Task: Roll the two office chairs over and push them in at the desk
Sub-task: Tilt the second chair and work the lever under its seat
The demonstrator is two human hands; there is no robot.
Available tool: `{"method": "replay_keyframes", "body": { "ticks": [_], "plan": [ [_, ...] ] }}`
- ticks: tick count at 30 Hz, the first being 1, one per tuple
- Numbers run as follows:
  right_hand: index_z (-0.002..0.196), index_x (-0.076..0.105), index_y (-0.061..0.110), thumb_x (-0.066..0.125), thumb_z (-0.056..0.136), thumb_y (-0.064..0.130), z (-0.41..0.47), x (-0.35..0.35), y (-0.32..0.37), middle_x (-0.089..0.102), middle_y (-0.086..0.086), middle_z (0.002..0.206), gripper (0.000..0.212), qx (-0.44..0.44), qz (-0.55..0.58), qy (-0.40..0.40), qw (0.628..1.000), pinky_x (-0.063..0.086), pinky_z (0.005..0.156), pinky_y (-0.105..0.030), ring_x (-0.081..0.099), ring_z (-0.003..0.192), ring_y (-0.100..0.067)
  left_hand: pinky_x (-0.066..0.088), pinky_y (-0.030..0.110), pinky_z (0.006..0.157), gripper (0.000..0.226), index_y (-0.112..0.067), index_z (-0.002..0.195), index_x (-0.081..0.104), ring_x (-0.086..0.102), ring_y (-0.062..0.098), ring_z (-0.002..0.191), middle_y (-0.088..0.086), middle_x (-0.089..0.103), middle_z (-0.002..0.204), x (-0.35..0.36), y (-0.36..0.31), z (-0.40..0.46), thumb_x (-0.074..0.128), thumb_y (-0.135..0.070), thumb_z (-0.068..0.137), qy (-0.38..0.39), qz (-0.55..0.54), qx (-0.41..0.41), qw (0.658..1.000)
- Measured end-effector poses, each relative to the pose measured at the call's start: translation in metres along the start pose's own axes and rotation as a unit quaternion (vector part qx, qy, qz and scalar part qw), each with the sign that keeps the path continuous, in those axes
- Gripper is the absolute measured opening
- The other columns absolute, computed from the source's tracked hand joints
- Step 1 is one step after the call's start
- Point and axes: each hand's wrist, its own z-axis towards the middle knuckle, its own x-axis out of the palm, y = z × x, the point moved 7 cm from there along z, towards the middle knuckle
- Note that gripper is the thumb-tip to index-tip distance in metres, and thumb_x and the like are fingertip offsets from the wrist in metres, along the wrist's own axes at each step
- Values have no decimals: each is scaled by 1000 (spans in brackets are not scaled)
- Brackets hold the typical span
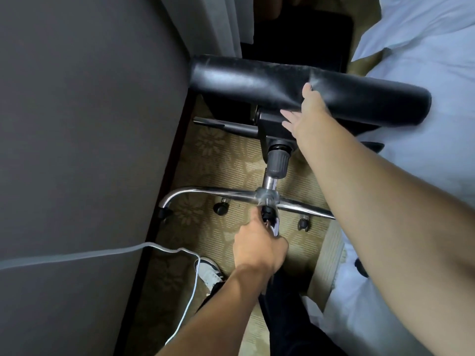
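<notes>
Grey desk (84, 124) fills left side, white cable (102, 253) lying across it. Office chair (295, 88) between desk and white bed (424, 163), on patterned carpet (223, 155). Left hand (258, 246) clamped on chrome base leg (273, 224). Right hand (307, 111) flat on black seat edge, fingers spread apart.

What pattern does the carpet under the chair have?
A beige-gold floral pattern on the carpet, clearest in the head view.
</notes>
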Motion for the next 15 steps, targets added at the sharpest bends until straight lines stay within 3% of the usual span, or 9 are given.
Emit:
{"method": "replay_keyframes", "body": {
  "ticks": [7, 15],
  "plan": [
    [140, 47, 11, 65, 93, 36, -3, 11, -3, 55, -16, 140, 56, -13, 12, 20, 1000, 49, 100, -50, 69, 85, -31, 57, 37, 83, 65, -35, 125, 48, 67, 18, 82, -8, 71, 78, -23, 9, 6, 54, -20, 63, 9, -26, 7, 1000],
    [130, 54, 10, 65, 93, 34, -15, 33, 2, 58, -16, 136, 45, -33, 27, 13, 999, 53, 94, -48, 69, 84, -32, 50, 25, 64, 57, -37, 120, 60, 66, 10, 74, -14, 71, 73, -82, 24, 27, 59, -20, 66, -17, 2, 21, 1000]
  ]
}}
